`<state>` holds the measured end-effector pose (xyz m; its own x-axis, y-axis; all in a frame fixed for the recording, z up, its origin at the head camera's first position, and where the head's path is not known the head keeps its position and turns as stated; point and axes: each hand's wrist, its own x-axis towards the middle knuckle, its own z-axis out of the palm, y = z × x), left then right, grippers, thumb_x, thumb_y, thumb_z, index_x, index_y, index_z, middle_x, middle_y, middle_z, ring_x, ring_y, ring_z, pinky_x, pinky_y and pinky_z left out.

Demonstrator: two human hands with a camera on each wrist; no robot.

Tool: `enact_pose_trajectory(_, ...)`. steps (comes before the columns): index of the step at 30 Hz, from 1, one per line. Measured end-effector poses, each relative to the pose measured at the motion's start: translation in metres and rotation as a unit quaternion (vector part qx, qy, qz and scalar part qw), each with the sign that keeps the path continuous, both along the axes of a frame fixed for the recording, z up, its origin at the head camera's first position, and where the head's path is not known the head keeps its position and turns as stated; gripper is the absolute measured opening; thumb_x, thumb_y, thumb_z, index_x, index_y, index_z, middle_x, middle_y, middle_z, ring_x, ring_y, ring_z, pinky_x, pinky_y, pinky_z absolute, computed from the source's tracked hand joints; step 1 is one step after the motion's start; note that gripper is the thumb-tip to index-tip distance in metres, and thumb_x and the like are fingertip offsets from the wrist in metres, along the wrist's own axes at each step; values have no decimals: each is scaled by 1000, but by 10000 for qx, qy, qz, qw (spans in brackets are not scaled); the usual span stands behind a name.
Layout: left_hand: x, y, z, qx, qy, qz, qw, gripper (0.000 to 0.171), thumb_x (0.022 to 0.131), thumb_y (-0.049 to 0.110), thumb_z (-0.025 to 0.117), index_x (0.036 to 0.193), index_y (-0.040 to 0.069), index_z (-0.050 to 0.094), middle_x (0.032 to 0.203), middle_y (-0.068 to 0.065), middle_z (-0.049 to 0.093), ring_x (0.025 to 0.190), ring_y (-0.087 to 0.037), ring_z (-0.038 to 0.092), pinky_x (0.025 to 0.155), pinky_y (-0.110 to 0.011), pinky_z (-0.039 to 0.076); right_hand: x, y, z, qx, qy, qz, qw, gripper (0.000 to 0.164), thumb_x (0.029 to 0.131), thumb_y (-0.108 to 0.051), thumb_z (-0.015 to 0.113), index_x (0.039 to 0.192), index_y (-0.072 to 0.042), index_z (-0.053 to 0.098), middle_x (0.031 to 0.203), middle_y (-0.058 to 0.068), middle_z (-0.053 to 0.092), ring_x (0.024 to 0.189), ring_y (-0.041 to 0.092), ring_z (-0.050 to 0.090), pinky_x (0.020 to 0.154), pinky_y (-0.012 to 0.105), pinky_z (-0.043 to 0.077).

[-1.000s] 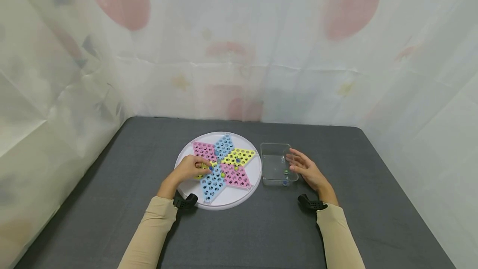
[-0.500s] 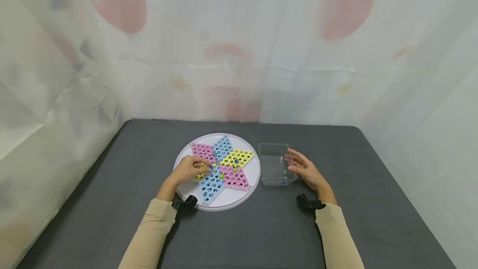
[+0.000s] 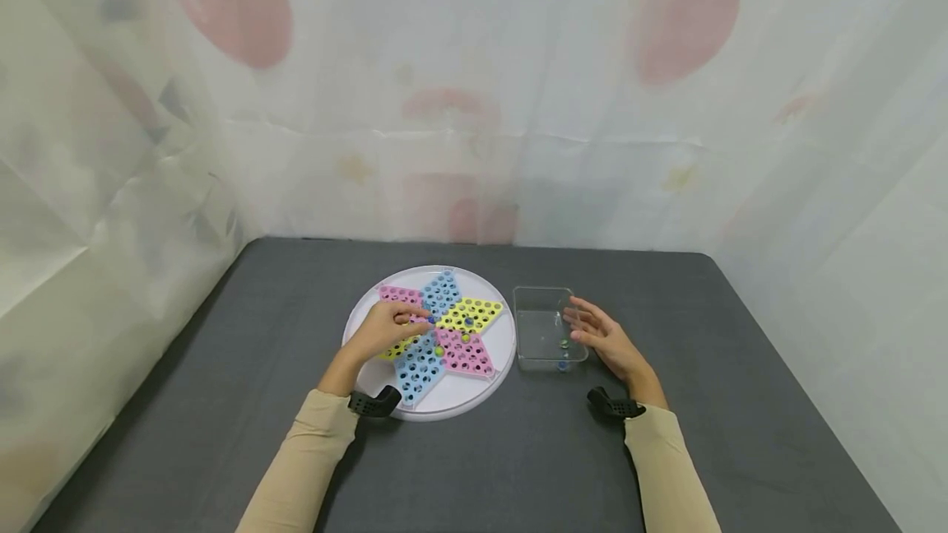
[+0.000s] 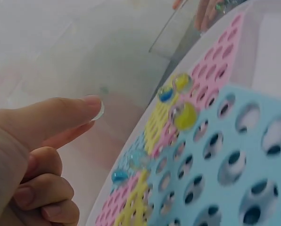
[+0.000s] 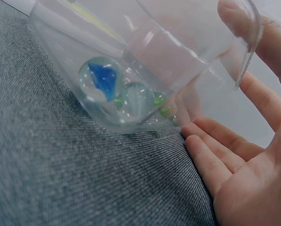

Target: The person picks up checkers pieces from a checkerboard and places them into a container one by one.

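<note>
In the head view, my left hand (image 3: 387, 327) is over the star-shaped Chinese checkers board (image 3: 474, 385), near its centre. Thumb and index finger pinch a small blue marble (image 3: 432, 320); in the left wrist view they hide most of it, leaving a clear glass edge at the fingertips. Several marbles sit in the board's holes, among them a yellow one (image 4: 184, 116) and a blue one (image 4: 119, 176). My right hand (image 3: 611, 345) lies against the right side of a clear plastic box (image 3: 544, 288), its fingers loosely extended. A blue-swirled marble (image 5: 102, 79) lies inside with a few others.
Both the board and the box stand on a dark grey cloth-covered table (image 3: 474, 467). The box is just right of the board's white round rim (image 3: 508, 352). Patterned curtains (image 3: 459, 89) hang behind the table and at both sides.
My left hand has moved slightly right and away from me, from the yellow section toward the board's centre, carrying the blue marble. My right hand has stayed by the box.
</note>
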<state>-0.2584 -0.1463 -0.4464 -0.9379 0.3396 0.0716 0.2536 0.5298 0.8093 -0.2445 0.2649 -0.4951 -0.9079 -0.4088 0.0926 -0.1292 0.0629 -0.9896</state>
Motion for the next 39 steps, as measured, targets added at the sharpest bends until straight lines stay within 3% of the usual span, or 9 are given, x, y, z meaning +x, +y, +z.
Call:
enact_pose_trajectory(15,3,23,12,235,-49,-194,9995,28,86,23,72,107,4,73,58,5,26,51,-7,22,50,-20,24,-3,2,-2,-32,-66,-25,10000,70,96,-10,57,153,-1,16,153,33,23,124,-9,47,95,8,41)
enact_pose_trajectory(24,4,35,16,188,-95,-168,9996,26,85,24,73,105,7,74,61,3,27,54,-9,23,50,-20,24,-4,3,-3,-63,-112,-15,9999,70,96,-9,56,153,-2,17,154,31,23,123,-10,47,95,8,40)
enact_pose_trajectory(39,8,58,17,451,-68,-425,9981,22,85,24,73,102,11,74,60,6,24,53,-7,21,48,-20,22,-4,4,-3,-118,-54,33,9999,71,96,-9,57,153,0,16,153,33,22,124,-10,48,96,8,41)
